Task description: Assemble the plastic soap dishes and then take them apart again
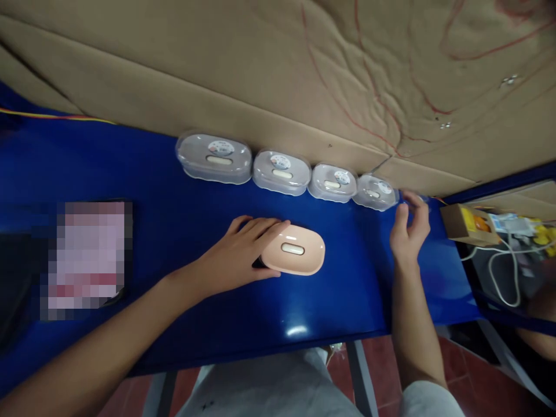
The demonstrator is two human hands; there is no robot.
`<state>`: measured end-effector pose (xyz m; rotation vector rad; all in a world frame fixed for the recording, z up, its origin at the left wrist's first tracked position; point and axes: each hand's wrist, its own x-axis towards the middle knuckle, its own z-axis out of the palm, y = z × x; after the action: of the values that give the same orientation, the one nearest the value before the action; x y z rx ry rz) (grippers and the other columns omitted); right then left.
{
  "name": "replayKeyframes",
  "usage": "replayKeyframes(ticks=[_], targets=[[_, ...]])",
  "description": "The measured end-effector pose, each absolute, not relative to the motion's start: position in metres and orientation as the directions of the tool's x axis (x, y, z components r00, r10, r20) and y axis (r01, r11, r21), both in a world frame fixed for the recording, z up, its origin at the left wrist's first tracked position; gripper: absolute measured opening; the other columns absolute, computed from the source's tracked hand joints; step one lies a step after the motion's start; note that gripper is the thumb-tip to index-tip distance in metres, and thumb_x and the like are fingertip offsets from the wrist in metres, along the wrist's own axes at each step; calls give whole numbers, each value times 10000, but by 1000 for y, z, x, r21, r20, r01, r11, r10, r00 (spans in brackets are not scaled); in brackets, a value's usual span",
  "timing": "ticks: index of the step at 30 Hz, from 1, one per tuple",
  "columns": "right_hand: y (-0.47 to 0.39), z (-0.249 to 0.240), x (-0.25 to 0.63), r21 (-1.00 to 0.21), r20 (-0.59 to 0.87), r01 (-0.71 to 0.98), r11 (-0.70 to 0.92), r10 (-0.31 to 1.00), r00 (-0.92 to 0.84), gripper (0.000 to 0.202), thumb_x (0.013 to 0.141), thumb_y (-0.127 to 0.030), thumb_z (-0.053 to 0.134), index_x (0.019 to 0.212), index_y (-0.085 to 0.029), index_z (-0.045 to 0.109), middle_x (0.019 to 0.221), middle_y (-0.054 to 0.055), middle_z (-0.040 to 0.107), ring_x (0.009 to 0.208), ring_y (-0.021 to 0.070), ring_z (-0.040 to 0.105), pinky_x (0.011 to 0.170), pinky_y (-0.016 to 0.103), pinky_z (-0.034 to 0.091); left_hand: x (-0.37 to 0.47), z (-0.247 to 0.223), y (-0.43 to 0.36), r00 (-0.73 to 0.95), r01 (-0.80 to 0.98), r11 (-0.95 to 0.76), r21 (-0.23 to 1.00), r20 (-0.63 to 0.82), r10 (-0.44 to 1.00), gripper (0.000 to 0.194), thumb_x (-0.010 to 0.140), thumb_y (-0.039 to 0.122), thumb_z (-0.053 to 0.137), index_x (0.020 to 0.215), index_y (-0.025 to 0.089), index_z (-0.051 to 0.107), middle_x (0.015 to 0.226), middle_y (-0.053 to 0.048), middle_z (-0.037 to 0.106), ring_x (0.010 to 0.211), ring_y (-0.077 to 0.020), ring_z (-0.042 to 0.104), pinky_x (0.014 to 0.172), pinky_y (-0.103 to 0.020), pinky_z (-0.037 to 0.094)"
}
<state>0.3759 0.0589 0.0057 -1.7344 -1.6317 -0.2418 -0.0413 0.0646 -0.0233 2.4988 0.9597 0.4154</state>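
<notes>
On the blue table (347,289), my left hand (243,249) is closed around the left end of a peach oval box (299,260) with a pale, pill-shaped inset on top. Its fingers lie over the far edge and the thumb is at the near edge. My right hand (410,226) is raised at the right end of a row of clear plastic oval containers, close to the rightmost clear container (376,192). Thumb and fingers are bent and apart, with the fingertips slightly blurred. Something transparent shows faintly behind those fingers; whether they touch it is unclear.
Several clear containers (215,159) with round labels line the cardboard wall (260,87). A blurred-out pink item (89,255) lies at the left. To the right are a small cardboard box (467,226), a white cable (516,284) and part of another person's arm (538,341).
</notes>
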Motion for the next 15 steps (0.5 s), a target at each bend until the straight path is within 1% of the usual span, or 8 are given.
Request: replayKeyframes(ticks=[1, 3, 5, 6, 8, 11, 13, 15], targets=[[65, 3, 400, -353, 573, 935, -42, 780, 251, 596, 1107, -478, 388, 1593, -164, 531, 1552, 224, 623, 1468, 379, 596, 1192, 646, 487, -41, -24, 64, 713, 560, -672, 484, 132, 689, 946, 942, 450, 867, 1724, 250, 373, 1664, -169, 562, 1512, -393, 542, 1296, -573, 306], [74, -5, 442, -266, 476, 937, -227, 814, 332, 691, 1052, -479, 424, 1639, -118, 463, 1676, 263, 496, 1576, 426, 470, 1239, 700, 405, -41, -26, 64, 708, 561, -678, 475, 150, 691, 924, 952, 452, 845, 1726, 258, 380, 1644, -164, 583, 1497, -395, 561, 1292, -580, 326], [77, -16, 469, -192, 354, 910, -367, 839, 412, 785, 1007, -505, 456, 1688, -121, 380, 1758, 266, 384, 1639, 453, 356, 1253, 746, 345, -40, -27, 64, 705, 563, -681, 468, 159, 692, 908, 959, 460, 828, 1727, 265, 383, 1633, -160, 594, 1488, -393, 574, 1292, -584, 337], [78, -21, 477, -169, 305, 898, -406, 845, 439, 815, 992, -522, 470, 1702, -138, 356, 1769, 256, 372, 1647, 455, 332, 1254, 759, 326, -40, -28, 64, 704, 564, -681, 466, 159, 692, 904, 961, 462, 823, 1726, 266, 384, 1632, -160, 595, 1486, -394, 575, 1293, -585, 340], [76, -27, 484, -151, 246, 887, -436, 852, 461, 824, 972, -564, 486, 1692, -176, 385, 1741, 233, 429, 1617, 456, 364, 1244, 767, 319, -40, -28, 64, 706, 562, -685, 463, 164, 689, 904, 960, 463, 823, 1725, 259, 386, 1631, -164, 595, 1485, -397, 576, 1290, -588, 347], [72, -26, 484, -149, 242, 879, -453, 846, 476, 818, 937, -673, 506, 1595, -188, 540, 1606, 239, 554, 1497, 484, 462, 1193, 760, 350, -40, -28, 64, 712, 556, -694, 458, 168, 682, 912, 960, 449, 830, 1726, 245, 378, 1631, -174, 592, 1490, -400, 571, 1284, -593, 350], [68, -20, 486, -148, 255, 883, -446, 845, 470, 897, 883, -779, 552, 1574, -208, 577, 1562, 236, 561, 1456, 485, 476, 1178, 737, 356, -40, -27, 64, 714, 557, -696, 454, 166, 680, 925, 956, 446, 838, 1728, 238, 373, 1633, -176, 590, 1493, -402, 567, 1285, -593, 346], [64, -15, 491, -159, 242, 896, -414, 864, 442, 1019, 819, -856, 620, 1628, -245, 526, 1625, 225, 495, 1500, 473, 443, 1209, 717, 326, -39, -27, 64, 716, 560, -695, 451, 160, 680, 932, 951, 451, 844, 1727, 233, 375, 1641, -176, 581, 1496, -402, 562, 1288, -589, 342]])
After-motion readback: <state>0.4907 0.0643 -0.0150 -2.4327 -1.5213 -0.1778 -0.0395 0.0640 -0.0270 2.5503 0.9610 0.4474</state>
